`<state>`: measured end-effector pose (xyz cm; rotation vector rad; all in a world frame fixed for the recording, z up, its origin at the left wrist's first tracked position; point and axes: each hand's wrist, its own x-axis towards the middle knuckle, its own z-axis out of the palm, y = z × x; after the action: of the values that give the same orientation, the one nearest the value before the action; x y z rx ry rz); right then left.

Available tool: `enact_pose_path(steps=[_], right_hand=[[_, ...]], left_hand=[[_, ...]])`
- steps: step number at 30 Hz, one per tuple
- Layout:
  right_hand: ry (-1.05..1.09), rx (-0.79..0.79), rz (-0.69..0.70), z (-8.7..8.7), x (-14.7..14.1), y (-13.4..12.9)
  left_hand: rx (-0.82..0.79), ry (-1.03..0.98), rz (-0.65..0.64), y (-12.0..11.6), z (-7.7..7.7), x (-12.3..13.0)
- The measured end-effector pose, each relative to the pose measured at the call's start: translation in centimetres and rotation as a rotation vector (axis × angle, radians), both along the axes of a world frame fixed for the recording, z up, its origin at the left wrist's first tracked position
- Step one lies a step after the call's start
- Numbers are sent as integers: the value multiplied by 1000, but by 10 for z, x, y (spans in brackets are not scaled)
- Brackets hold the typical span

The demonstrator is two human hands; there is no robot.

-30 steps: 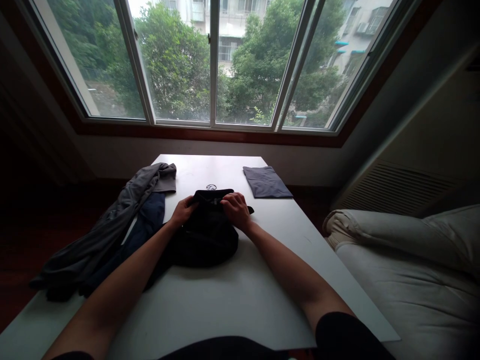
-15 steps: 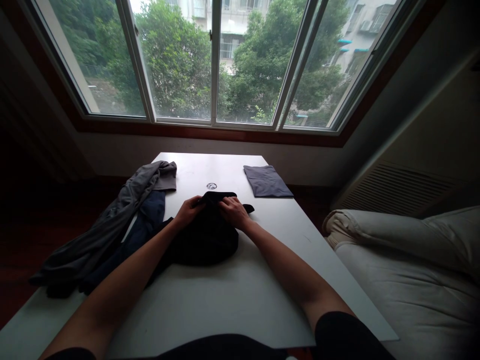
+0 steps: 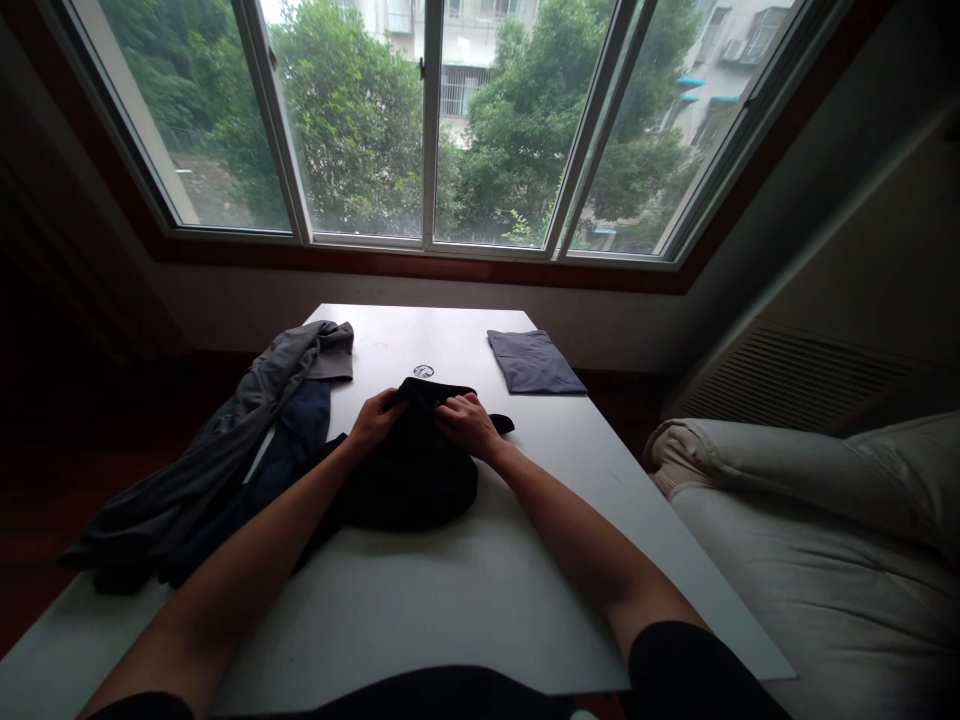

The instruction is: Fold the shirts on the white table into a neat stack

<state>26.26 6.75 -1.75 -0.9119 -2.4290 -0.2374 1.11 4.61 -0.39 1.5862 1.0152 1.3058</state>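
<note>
A black garment (image 3: 409, 475) lies bunched on the white table (image 3: 450, 610), its far edge lifted a little. It is too dark to tell what kind of garment it is. My left hand (image 3: 373, 420) grips its upper left edge, fingers closed on the cloth. On the upper right side, my right hand (image 3: 469, 425) pinches the fabric with curled fingers. A small dark flap of cloth pokes out to the right, beyond my right wrist. Part of the garment's left side is hidden behind my left forearm.
Grey clothing (image 3: 225, 460) and a navy garment (image 3: 300, 430) with a white stripe hang over the table's left edge. A folded grey cloth (image 3: 536, 362) lies at the far right, and a round black mark (image 3: 424, 371) shows beyond the garment. A pale sofa (image 3: 810, 540) stands right.
The top edge of the black garment has risen slightly and spread a little to the left between my hands. Both hands keep nearly the same place and hold.
</note>
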Motion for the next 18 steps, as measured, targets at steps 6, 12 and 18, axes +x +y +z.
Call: enact_pose_path(steps=[6,12,18], right_hand=[[100,16,-30,-6,-3,2],[172,-40,-12,-10,-2,3],[197,17,-31,-7,-2,2]], left_hand=[[-18,29,51,-1,2,-1],[9,75,48,2,0,-4],[75,140,107,3,1,-6]])
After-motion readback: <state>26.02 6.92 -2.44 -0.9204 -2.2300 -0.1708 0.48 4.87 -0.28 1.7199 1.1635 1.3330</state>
